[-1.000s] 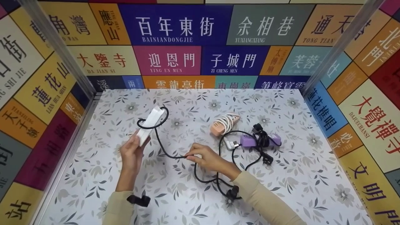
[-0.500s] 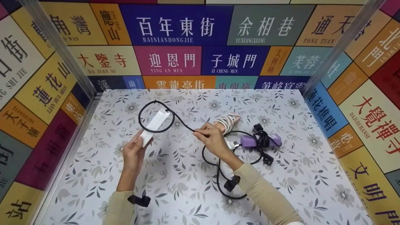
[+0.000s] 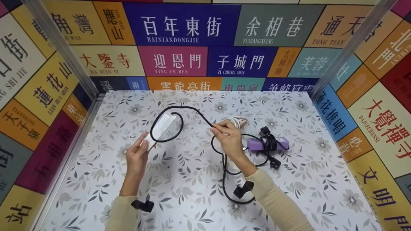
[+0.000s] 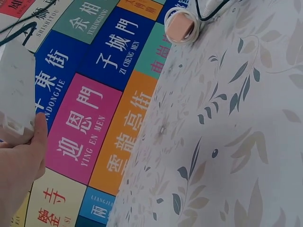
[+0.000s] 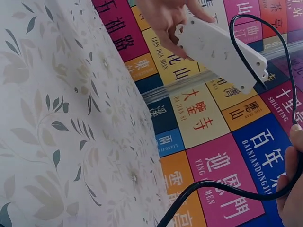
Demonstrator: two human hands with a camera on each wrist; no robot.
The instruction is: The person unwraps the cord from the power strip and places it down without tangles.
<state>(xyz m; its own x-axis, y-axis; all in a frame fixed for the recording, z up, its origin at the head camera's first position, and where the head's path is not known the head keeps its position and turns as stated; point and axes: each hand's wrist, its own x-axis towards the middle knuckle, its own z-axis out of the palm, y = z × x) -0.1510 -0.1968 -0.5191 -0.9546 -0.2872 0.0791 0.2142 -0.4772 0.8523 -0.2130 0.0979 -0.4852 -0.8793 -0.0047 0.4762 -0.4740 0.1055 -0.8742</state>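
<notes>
Rising on three sides as they do, the walls [image 3: 179, 25] come first in size, covered in coloured blocks with Chinese characters and, in many blocks, romanised names below. Between them spreads the table [image 3: 183, 199], white with a print of grey leaves and flowers. Over its near part reach two beige sleeves, the left one [image 3: 121, 213] and the right one [image 3: 279, 205], each with a black fitting near the cuff. The right hand [image 3: 229, 139] pinches the black cord [image 3: 191, 107] between thumb and fingers, right of the table's middle. The left hand [image 3: 137, 154] grips the near end of the white strip [image 3: 163, 126], its thumb on one face. That strip is held tilted above the left part of the table, its far end pointing away and to the right; the right wrist view shows small holes near its ends. From that far end the cord curls in a loop across the strip, arches over to the right hand, then runs down in loose bends towards the right sleeve. Beyond that hand lies the purple strip [image 3: 254, 144], more black cord wound round it. Behind the same hand sits the peach strip [image 4: 180, 26], ringed by white cord and partly hidden in the head view. Smallest are two black plugs, one [image 3: 265, 131] above the purple strip and one [image 3: 275, 163] below.
</notes>
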